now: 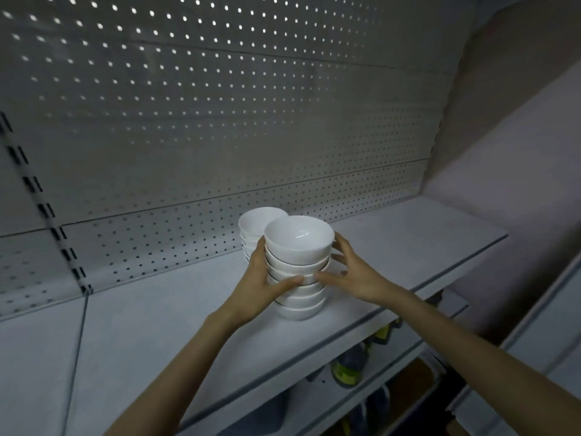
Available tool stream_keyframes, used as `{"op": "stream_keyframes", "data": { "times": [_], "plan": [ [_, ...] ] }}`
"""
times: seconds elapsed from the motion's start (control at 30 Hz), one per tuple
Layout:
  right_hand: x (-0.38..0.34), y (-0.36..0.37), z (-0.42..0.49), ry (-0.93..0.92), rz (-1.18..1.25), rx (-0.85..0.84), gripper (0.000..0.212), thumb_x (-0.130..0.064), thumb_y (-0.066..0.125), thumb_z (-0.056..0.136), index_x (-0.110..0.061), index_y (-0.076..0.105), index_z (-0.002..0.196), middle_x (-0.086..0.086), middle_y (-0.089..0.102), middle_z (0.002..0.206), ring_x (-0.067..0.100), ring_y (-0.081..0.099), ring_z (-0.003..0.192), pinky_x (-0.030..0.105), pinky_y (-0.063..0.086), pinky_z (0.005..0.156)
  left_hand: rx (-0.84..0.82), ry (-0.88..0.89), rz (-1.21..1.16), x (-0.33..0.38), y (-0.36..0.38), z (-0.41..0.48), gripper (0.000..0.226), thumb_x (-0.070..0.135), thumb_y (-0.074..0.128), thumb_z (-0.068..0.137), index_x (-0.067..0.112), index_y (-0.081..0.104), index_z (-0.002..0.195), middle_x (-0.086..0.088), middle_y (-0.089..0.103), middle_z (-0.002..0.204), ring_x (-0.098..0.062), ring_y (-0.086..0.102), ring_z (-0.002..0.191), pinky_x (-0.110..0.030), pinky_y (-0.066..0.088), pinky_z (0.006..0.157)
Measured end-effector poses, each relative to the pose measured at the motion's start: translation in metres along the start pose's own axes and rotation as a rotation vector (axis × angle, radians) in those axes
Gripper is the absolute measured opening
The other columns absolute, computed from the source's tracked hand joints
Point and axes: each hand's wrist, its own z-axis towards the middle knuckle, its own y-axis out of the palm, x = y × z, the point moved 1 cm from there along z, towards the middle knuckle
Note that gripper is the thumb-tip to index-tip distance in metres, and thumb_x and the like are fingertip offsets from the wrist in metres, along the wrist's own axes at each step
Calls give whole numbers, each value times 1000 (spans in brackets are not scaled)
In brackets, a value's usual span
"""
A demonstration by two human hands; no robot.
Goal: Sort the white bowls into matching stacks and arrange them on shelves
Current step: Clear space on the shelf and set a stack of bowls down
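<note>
A tall stack of several white bowls [298, 247] stands on the grey shelf [157, 325], near its front edge. My left hand [261, 284] wraps round the stack's left side, thumb across the front. My right hand [352, 272] wraps round the right side, fingers spread behind and thumb on the front. A second stack of white bowls [254, 225] stands just behind and to the left, partly hidden by the front stack and my left hand.
A perforated metal back panel [220, 121] rises behind the shelf. A slotted upright [47, 215] runs down the left. Lower shelves [408, 357] below the front edge hold dark and yellow-green items. A pale wall [518, 152] closes the right side.
</note>
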Motion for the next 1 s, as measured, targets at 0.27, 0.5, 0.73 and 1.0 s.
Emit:
{"op": "stream_keyframes", "data": {
  "times": [0.27,0.5,0.73,1.0],
  "plan": [
    [15,11,13,-8,69,-37,101,-31,77,68,-35,8,141,-28,35,132,-19,38,117,17,41,99,-42,-36,-89,-19,-3,3,90,26,78,71,57,15,127,39,33,129,28,39,111,1,37,85],
    [19,18,18,-7,137,35,101,-40,82,61,-32,18,138,-22,39,134,-16,42,118,12,43,93,-53,-69,-95,-20,-6,12,91,38,77,68,56,14,131,30,40,133,17,43,116,2,38,83],
    [18,19,17,-15,127,122,105,-47,84,50,-39,24,135,-21,43,134,0,42,125,23,39,103,-53,-84,-58,-18,-10,17,88,42,82,59,63,21,120,30,48,124,6,49,114,-3,42,83],
    [9,17,14,-7,105,169,114,-46,86,45,-33,24,140,-16,45,134,4,42,127,31,38,108,-38,-55,-67,-13,-14,19,89,35,86,58,62,27,119,21,52,128,1,50,119,-8,44,87]
  ]
}}
